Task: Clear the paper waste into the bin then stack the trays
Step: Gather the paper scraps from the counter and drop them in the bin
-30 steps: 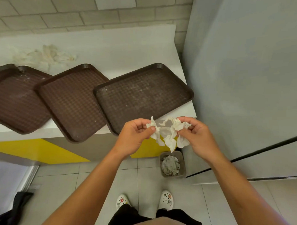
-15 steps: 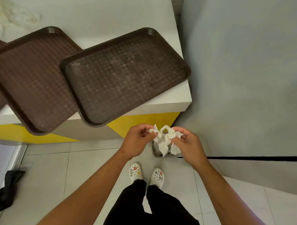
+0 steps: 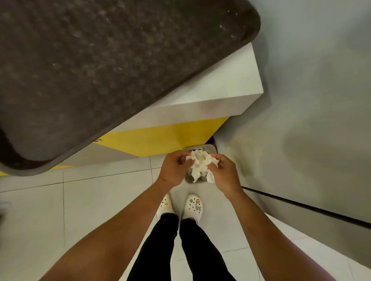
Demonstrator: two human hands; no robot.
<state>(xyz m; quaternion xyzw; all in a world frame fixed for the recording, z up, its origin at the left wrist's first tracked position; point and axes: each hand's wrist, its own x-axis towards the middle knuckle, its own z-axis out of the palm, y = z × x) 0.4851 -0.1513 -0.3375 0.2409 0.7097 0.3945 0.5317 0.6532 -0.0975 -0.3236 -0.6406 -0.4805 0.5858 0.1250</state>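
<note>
A crumpled wad of white paper (image 3: 200, 165) is held between both hands directly above a small grey bin (image 3: 203, 147) on the floor. My left hand (image 3: 174, 169) pinches the wad's left side and my right hand (image 3: 223, 174) pinches its right side. Most of the bin is hidden behind the paper and the hands. A dark brown textured tray (image 3: 98, 65) fills the upper left, lying on the white counter (image 3: 227, 86) with its near corner hanging over the counter's edge.
The counter has a yellow and white front panel (image 3: 165, 136). A grey wall (image 3: 317, 93) with a black strip stands close on the right. My white clogs (image 3: 193, 207) stand on the pale tiled floor just before the bin.
The view has tilted down and closed in on the counter. Both hands have lowered the paper wad until it hangs right over the bin. Only one tray stays in sight.
</note>
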